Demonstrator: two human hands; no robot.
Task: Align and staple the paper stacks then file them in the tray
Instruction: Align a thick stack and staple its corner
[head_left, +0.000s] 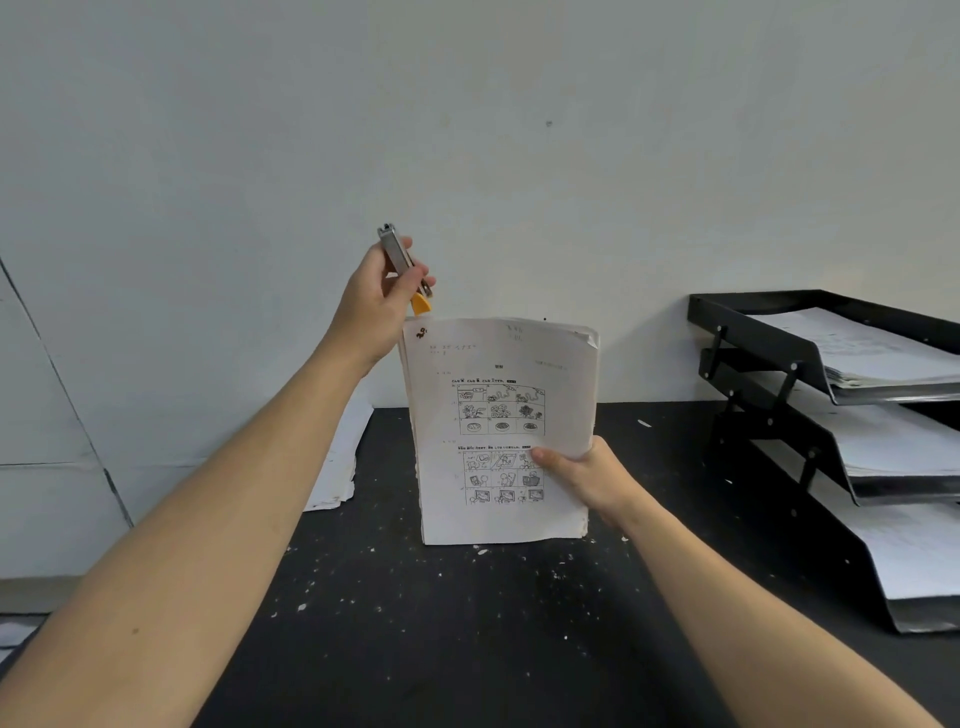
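Black desk (467, 623), speckled with white flecks, pushed against a plain pale wall (467, 130). We hold a worksheet stack (498, 431) upright with its bottom edge apparently on the desk. Our right hand (587, 475) grips the stack at its right edge, thumb across the front page. Our left hand (382, 296) is curled round a metal stapler with an orange tip (408, 270), raised just above the stack's top-left corner and not yet on it.

Risks, as we judge them: top-right corner looks dog-eared and the sheet edges are ragged, so the staple may miss back pages if alignment is off. The stack is thick, so the staple may buckle. With a one-sided grip, stapler pressure could twist or fan the sheets.

Black three-tier tray (769, 332) sits right, well apart, paper already in each tier. More loose paper (337, 467) lies at the desk's left edge, against the wall.
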